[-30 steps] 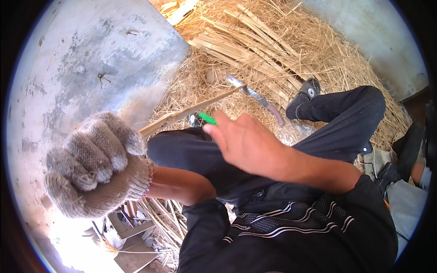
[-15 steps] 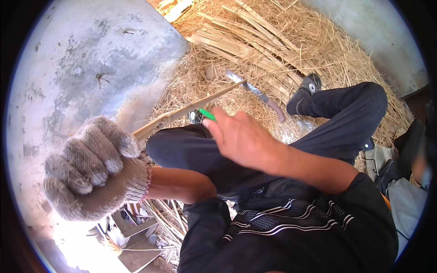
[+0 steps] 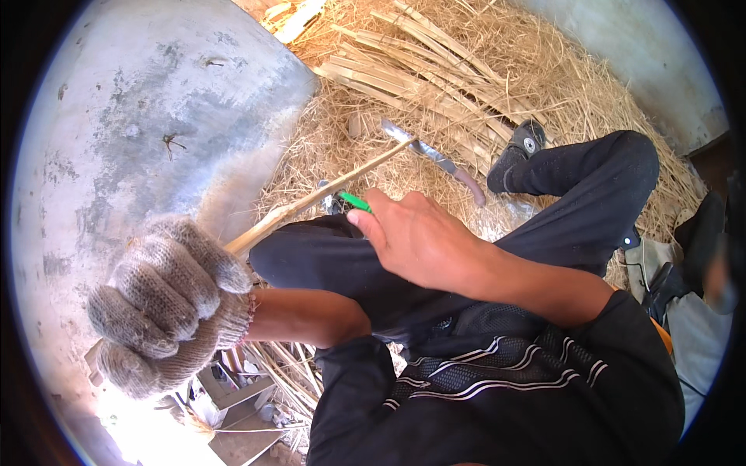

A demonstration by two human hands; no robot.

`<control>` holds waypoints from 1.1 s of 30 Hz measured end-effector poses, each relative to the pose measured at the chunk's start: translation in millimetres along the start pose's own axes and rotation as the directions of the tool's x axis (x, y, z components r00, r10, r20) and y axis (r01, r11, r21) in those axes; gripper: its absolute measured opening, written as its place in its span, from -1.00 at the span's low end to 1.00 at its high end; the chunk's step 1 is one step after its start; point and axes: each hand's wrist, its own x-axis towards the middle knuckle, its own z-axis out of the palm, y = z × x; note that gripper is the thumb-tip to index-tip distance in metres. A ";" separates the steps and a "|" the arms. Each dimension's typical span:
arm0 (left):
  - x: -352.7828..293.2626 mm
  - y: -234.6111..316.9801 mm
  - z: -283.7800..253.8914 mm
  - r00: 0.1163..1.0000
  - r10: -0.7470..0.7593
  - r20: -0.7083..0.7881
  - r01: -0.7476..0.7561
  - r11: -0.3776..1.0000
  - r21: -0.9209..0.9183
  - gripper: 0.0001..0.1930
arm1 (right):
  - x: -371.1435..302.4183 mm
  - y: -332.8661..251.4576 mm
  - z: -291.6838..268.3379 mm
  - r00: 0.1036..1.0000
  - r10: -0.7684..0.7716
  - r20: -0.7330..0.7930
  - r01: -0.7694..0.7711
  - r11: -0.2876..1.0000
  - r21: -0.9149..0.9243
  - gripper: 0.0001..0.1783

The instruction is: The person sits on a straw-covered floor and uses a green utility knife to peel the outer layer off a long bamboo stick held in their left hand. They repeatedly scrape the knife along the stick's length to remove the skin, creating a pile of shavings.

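Above the near left edge of the straw bed: one pale strip, long and narrow, held slantwise in the air beside the left knee, its thin tip crossing, in view, the blade of a big knife.

Left hand, in a grey knit glove: clenched round the strip's near end. Right hand, bare: fingers curled round a small green tool, only part of it showing past the thumb; its working end, and whether it touches the strip, cannot be told.

Big knife: lying on the straw, handle near the right shoe. Pile of strips: loosely side by side, toward the straw's far edge. Wall: along the straw's left edge.

Handling, as judged: the step looks like working the small tool along the strip. Best done with the gloved fist firm and behind the tool's line, strokes shallow, even, aimed away from glove and knee; lighter pressure toward the slim tip, which would likely flex
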 end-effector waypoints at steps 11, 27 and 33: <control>-7.9 3.1 -18.2 0.998 0.030 0.055 -0.028 0.999 -0.037 -0.68 | -8.7 -12.9 15.1 0.999 -0.015 -0.050 0.019 0.997 0.076 -0.69; -1.9 -2.5 -10.1 0.993 0.075 -0.093 -0.077 0.997 -0.024 -0.66 | 2.4 23.3 27.0 0.994 0.014 -0.112 -0.033 0.985 -0.170 -0.66; -9.4 0.9 -10.5 0.983 0.074 -0.170 -0.079 0.997 -0.023 -0.67 | -11.8 -5.9 -2.8 0.987 -0.150 -0.060 0.148 0.989 -0.022 -0.63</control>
